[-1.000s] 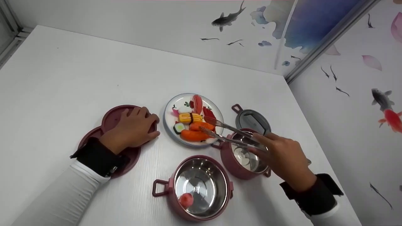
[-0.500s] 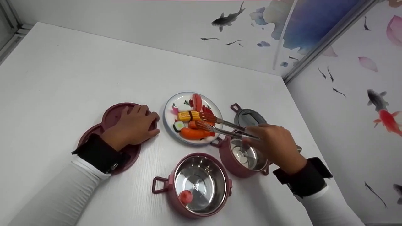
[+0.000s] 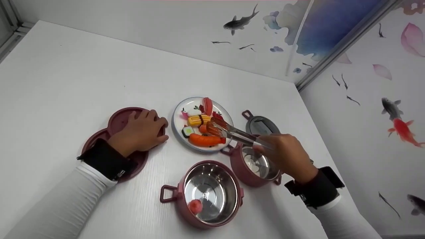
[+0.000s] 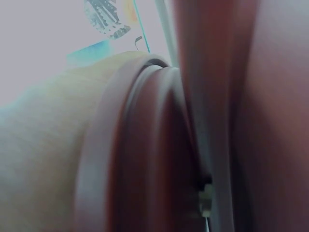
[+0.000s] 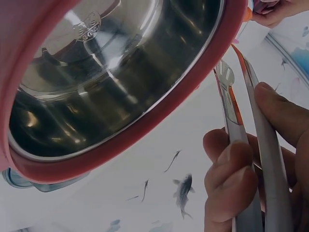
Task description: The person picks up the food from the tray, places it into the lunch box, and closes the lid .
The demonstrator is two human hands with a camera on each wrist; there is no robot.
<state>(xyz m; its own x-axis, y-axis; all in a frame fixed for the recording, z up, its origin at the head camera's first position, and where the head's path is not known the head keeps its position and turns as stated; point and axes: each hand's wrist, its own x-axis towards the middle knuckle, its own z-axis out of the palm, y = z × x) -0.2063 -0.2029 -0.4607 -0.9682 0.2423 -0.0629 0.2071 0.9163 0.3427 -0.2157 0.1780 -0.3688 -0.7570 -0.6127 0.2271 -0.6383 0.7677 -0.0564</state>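
Observation:
In the head view my left hand rests palm down on a small dark red round lid, which overlaps a larger dark red lid. The left wrist view shows the lids' rims close up. My right hand grips metal tongs, fingers on one arm and thumb on the other. The tongs' tips are close together over an orange toy sushi piece on a white plate. A yellow toy sushi piece and a long orange toy piece lie beside the tips.
A pink-red pot with a steel inside stands in front, holding a small pink-red toy piece. Under the right hand is a smaller pot. Behind it lies a grey lid with a handle. Painted walls border the table.
The right hand has shifted left, and the tongs' arms have come together over the orange toy sushi piece. The left hand stays on the lids.

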